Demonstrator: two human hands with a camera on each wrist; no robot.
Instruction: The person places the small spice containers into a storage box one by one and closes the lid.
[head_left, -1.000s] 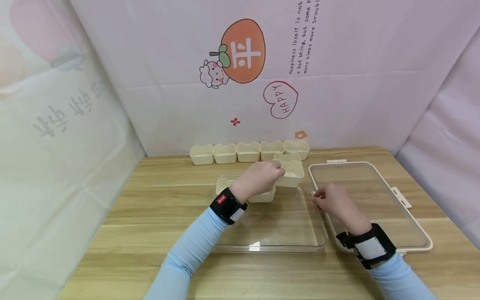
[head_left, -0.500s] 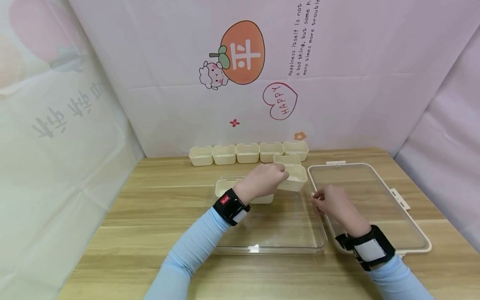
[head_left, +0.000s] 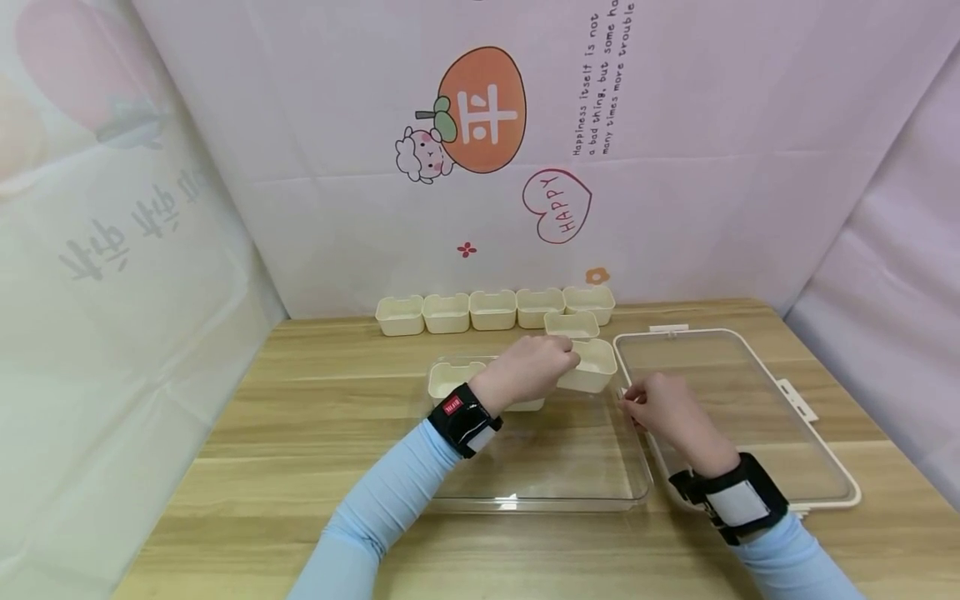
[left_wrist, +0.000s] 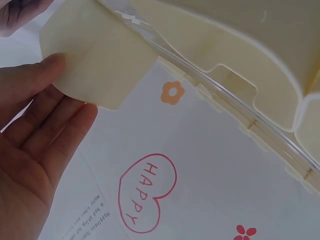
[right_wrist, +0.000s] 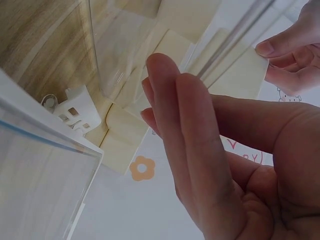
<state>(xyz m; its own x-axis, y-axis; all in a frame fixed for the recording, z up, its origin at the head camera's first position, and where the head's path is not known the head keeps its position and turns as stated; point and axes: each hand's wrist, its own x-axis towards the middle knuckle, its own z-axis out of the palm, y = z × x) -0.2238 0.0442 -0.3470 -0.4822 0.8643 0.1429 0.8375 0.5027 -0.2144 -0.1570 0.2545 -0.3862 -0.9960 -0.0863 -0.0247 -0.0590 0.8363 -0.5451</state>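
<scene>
Cloth-walled booth, by the printed fabric [head_left: 337, 217] behind a wood-grain table [head_left: 300, 400].

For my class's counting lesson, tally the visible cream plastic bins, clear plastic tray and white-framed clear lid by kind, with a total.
Cream rectangular plastic bins: 9 (some partly hidden)
Clear rectangular plastic tray: 1
White-framed clear rectangular lid: 1
Total: 11

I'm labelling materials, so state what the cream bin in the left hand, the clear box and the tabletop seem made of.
Cream bin: probably plastic, satin; thin, evenly coloured walls. Clear box: likely plastic, glossy; transparent with bright glints, though glass is possible. Tabletop: wood or printed laminate, low sheen; streaky grain.
</scene>
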